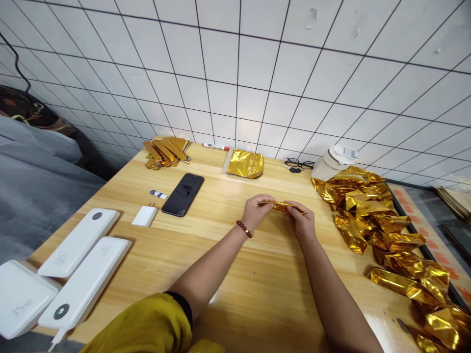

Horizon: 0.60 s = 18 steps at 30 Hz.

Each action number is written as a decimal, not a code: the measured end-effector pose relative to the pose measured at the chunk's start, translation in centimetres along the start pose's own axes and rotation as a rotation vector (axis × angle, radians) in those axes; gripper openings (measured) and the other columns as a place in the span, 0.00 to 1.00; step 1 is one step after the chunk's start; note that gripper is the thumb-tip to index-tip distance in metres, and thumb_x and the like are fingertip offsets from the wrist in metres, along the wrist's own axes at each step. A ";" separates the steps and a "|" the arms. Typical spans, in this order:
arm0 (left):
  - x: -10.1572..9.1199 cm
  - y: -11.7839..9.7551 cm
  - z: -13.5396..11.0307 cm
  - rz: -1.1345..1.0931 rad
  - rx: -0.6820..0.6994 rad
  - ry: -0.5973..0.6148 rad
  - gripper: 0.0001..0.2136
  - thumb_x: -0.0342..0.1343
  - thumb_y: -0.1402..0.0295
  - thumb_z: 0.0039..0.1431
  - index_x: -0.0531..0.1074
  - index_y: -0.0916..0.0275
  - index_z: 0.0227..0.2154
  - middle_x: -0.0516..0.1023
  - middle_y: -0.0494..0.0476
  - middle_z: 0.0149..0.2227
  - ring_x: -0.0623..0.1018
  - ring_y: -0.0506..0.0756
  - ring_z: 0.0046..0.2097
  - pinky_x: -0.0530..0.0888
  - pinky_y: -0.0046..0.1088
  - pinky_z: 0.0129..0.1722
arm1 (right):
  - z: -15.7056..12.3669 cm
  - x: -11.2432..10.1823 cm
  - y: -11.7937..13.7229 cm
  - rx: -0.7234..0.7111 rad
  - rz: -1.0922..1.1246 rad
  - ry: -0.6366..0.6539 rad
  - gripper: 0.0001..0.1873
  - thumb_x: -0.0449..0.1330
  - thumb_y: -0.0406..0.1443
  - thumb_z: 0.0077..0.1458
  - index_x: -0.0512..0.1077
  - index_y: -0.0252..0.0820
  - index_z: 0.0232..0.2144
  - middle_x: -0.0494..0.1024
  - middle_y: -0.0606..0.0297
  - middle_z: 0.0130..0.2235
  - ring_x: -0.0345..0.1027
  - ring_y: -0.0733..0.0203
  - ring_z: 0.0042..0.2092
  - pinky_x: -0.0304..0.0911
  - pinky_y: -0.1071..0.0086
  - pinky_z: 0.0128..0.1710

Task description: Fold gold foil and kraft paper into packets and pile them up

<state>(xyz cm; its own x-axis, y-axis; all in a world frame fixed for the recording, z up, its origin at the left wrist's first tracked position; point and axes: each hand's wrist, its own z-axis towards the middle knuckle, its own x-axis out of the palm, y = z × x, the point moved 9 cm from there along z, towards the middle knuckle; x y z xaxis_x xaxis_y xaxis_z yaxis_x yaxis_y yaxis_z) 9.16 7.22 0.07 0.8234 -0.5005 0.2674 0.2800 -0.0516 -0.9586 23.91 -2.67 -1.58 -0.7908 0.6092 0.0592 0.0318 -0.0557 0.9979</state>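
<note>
A narrow folded strip of shiny gold foil paper (280,206) is stretched level between my two hands, just above the wooden table (221,264). My left hand (255,212) pinches its left end between thumb and fingers; a beaded bracelet (244,229) circles that wrist. At the other end, my right hand (303,221) grips the strip with the thumb on the near side. Folded gold foil ingots (390,235) lie heaped along the table's right side. At the back, a flat packet of gold foil sheets (245,163) rests near the wall. Folded gold strips (167,151) are piled at the back left.
A black phone (183,194), a white charger plug (144,215) and a small blue-and-white tube (158,194) lie left of centre. White power banks (86,282) occupy the left edge. Along the tiled wall are a marker (216,146), glasses (300,163) and a white cup (331,164).
</note>
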 end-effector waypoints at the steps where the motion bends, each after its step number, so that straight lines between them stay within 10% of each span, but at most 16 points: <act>1: -0.2 0.6 0.0 -0.011 -0.060 -0.021 0.07 0.62 0.70 0.45 0.79 0.64 0.30 0.77 0.56 0.29 0.72 0.48 0.26 0.70 0.24 0.26 | 0.0 0.0 0.3 -0.017 -0.043 -0.015 0.16 0.66 0.43 0.47 0.78 0.44 0.39 0.77 0.66 0.27 0.64 0.65 0.23 0.62 0.69 0.23; 7: -0.6 0.5 0.3 0.003 -0.120 -0.022 0.10 0.64 0.67 0.42 0.79 0.66 0.30 0.78 0.56 0.29 0.67 0.45 0.21 0.63 0.21 0.19 | -0.6 -0.3 4.1 -0.396 -0.292 -0.138 0.14 0.64 0.42 0.51 0.78 0.46 0.41 0.74 0.58 0.45 0.69 0.57 0.47 0.68 0.62 0.44; 18: -1.0 1.4 0.5 -0.110 -0.261 -0.020 0.13 0.66 0.67 0.40 0.80 0.66 0.31 0.77 0.55 0.25 0.67 0.44 0.20 0.57 0.20 0.17 | -0.2 -0.6 2.8 -0.241 -0.260 -0.142 0.15 0.64 0.46 0.49 0.80 0.43 0.35 0.76 0.58 0.42 0.70 0.56 0.45 0.68 0.60 0.44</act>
<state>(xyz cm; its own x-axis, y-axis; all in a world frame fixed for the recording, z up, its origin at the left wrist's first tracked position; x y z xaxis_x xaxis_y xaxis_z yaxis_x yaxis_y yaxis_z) 8.96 8.11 -1.50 0.8054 -0.4627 0.3705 0.2335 -0.3268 -0.9158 24.36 -3.33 1.21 -0.6606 0.7299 -0.1755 -0.3166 -0.0589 0.9467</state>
